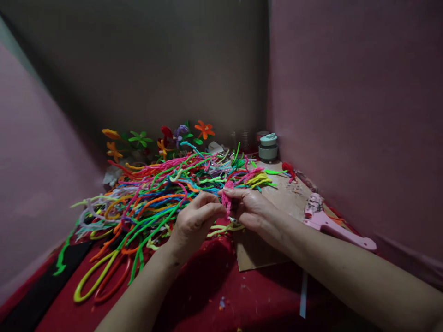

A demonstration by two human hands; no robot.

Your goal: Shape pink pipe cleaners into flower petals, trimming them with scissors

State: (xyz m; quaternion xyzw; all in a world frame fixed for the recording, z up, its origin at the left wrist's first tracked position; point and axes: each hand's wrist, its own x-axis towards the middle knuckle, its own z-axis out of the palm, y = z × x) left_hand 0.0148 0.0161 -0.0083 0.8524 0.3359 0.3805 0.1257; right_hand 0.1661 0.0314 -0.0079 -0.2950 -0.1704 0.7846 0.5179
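Observation:
Between my two hands is a small bundle of bent pink pipe cleaner [227, 199], held upright over the front of the pile. My right hand [254, 207] pinches it from the right, thumb and fingers closed on its upper part. From the left, my left hand [197, 219] has its thumb and fingertips pressed together at its lower side. Just behind and to the left spreads a big tangle of many-coloured pipe cleaners [162, 198]. Yellow pipe cleaners [259, 179] lie bunched beyond my right hand.
A pink glue gun [339, 233] lies at the right on a cardboard sheet [280, 193]. A lidded cup [268, 147] stands at the back. Finished pipe-cleaner flowers, one an orange flower [204, 129], stand behind the pile. Red cloth [200, 295] covers the table, walled on its sides.

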